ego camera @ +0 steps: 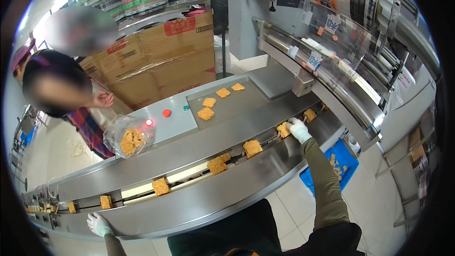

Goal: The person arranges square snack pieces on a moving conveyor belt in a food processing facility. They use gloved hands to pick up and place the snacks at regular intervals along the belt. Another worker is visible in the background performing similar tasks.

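Note:
My right hand (pixel 299 130), in a white glove, reaches over the conveyor channel. Its fingertips meet the right side of a golden, crumbly snack square (pixel 283 130); whether they grip it is hidden. Several like squares sit spaced along the channel, among them one in the middle (pixel 252 148), one further left (pixel 161 186), and one right of my hand (pixel 310 115). Beside a square (pixel 217 165) lies a small broken piece. My left hand (pixel 99 224), also gloved, rests with fingers apart on the metal conveyor ledge (pixel 170 217), below another square (pixel 106 202), holding nothing.
Several loose squares lie on a recessed tray (pixel 245 104). A plastic bag of pieces (pixel 131 141) sits by a red button (pixel 166 113). Film rollers (pixel 327 74) overhang the right end. A blue bin (pixel 350 165) holds scraps below. Another person (pixel 57 78) stands across, near cardboard boxes (pixel 177 46).

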The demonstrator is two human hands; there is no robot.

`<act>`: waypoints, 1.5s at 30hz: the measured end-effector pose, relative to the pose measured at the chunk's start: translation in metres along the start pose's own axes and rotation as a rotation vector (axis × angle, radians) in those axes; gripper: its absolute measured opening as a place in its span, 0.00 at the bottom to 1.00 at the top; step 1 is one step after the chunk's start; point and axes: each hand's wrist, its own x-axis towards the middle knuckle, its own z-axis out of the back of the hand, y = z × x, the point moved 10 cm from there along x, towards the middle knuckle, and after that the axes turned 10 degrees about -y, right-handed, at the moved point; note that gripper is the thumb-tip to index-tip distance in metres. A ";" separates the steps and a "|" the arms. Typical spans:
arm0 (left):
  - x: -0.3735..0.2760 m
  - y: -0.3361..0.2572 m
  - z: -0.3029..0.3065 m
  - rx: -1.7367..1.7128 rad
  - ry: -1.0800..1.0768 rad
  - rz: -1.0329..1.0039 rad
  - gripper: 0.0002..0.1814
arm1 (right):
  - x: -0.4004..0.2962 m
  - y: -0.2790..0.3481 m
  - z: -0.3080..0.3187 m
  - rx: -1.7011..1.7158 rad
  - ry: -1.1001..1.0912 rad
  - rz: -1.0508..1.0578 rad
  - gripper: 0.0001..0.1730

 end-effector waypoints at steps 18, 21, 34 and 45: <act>-0.022 0.015 -0.011 0.061 0.092 0.132 0.25 | 0.048 0.075 0.099 0.732 -0.377 0.258 0.19; -0.026 0.018 -0.004 0.093 -0.020 0.172 0.24 | -0.020 0.105 0.033 0.241 0.006 0.459 0.17; -0.035 -0.003 0.006 0.073 -0.001 0.111 0.24 | 0.052 0.051 0.044 -0.612 0.095 0.325 0.16; -0.034 -0.012 0.016 0.032 -0.015 0.105 0.23 | -0.072 0.074 -0.017 -0.226 -0.251 0.368 0.27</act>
